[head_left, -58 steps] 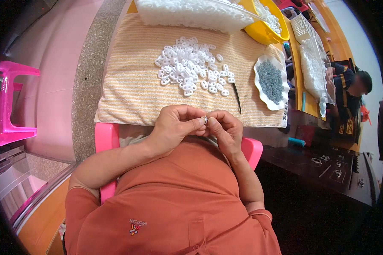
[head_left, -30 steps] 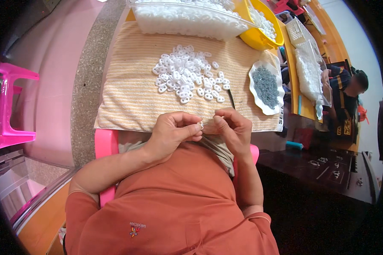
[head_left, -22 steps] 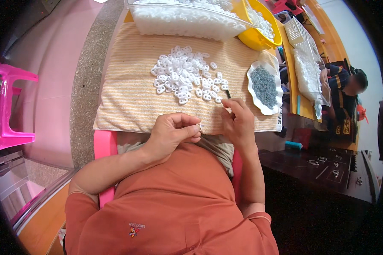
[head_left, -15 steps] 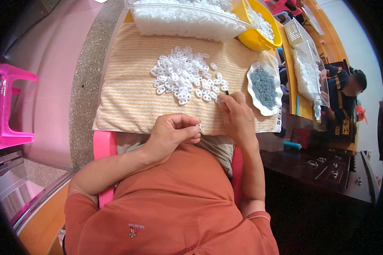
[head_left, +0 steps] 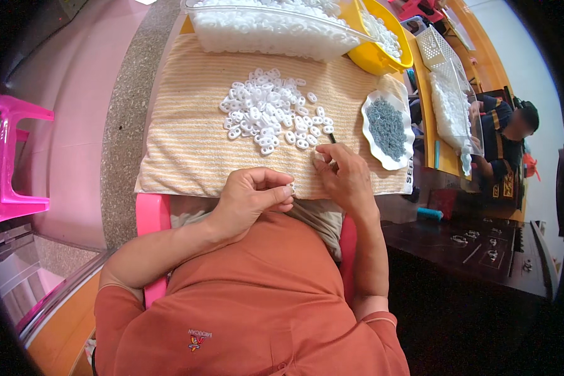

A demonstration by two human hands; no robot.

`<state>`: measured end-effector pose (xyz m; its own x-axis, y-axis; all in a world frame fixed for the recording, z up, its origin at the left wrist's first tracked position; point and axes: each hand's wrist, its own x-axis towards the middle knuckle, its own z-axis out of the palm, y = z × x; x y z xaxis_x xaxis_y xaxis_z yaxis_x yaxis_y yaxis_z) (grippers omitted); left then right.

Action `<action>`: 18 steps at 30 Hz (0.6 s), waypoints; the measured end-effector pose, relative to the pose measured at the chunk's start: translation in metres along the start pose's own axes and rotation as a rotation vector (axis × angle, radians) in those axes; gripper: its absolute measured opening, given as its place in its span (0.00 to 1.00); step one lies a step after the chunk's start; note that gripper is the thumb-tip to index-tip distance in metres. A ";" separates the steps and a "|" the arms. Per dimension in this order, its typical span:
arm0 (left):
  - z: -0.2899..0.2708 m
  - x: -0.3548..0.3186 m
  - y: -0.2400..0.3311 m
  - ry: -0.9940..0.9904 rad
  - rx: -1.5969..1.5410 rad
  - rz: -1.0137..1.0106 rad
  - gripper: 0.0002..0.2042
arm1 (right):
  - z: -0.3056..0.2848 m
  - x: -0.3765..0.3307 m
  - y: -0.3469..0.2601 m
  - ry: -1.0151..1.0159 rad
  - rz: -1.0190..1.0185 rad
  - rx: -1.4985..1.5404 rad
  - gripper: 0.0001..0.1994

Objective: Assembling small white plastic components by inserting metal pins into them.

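My left hand (head_left: 257, 194) is closed in a pinch at the near edge of the towel, with a small white plastic piece (head_left: 292, 186) just showing at its fingertips. To its right, my right hand (head_left: 346, 178) has thumb and forefinger together on a white two-holed oval piece (head_left: 318, 155), partly covered by the fingers. A thin black stick-like tip (head_left: 332, 137) pokes out beyond that hand; whether the hand grips it is hidden. Just ahead lies a loose pile of white two-holed oval pieces (head_left: 257, 109), with several spread along its right side.
A striped beige towel (head_left: 185, 125) covers the table. A scalloped white dish (head_left: 369, 133) of small grey parts stands at the right. Behind are a clear bin (head_left: 269, 44) and a yellow basin (head_left: 373, 59) of white pieces. Another person (head_left: 511, 131) sits at far right.
My right hand has drawn back slightly toward me and to the left, bringing the white oval piece away from the pile's edge. The left hand keeps its pinch in place.
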<state>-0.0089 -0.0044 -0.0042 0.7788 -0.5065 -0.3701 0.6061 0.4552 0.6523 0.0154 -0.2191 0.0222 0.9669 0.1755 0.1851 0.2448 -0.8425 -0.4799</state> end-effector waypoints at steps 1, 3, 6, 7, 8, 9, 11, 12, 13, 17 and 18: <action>0.000 0.000 0.000 0.000 0.000 0.000 0.10 | -0.002 0.000 0.000 -0.025 -0.007 0.062 0.08; 0.000 -0.001 0.000 -0.008 -0.015 0.006 0.10 | -0.004 -0.002 0.003 -0.050 -0.014 0.124 0.09; 0.001 -0.001 0.001 0.003 -0.007 -0.003 0.10 | -0.004 -0.005 0.007 -0.075 -0.018 0.286 0.10; 0.001 -0.001 0.001 0.003 -0.008 -0.002 0.10 | -0.004 -0.006 0.007 -0.073 0.002 0.327 0.10; 0.001 -0.001 0.001 0.007 -0.008 -0.003 0.10 | -0.004 -0.008 0.007 -0.071 0.022 0.367 0.10; 0.001 -0.001 0.001 0.010 -0.008 -0.005 0.10 | -0.004 -0.009 0.006 -0.071 0.022 0.367 0.10; 0.000 -0.001 0.001 0.012 -0.011 -0.005 0.10 | -0.002 -0.012 0.004 -0.076 0.092 0.469 0.11; 0.000 -0.001 0.001 0.014 -0.015 -0.006 0.10 | -0.002 -0.013 0.004 -0.075 0.092 0.469 0.11; 0.000 -0.001 0.001 0.013 -0.015 -0.007 0.10 | -0.002 -0.014 0.004 -0.070 0.104 0.493 0.10; 0.001 0.000 0.001 0.015 -0.014 -0.004 0.09 | 0.000 -0.017 0.008 -0.062 0.149 0.624 0.09; 0.001 0.000 0.002 0.014 -0.014 -0.005 0.09 | 0.001 -0.016 0.009 -0.061 0.149 0.624 0.09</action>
<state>-0.0083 -0.0045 -0.0023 0.7778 -0.4987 -0.3825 0.6121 0.4629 0.6412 0.0019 -0.2294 0.0137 0.9916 0.1235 0.0372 0.0850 -0.4086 -0.9088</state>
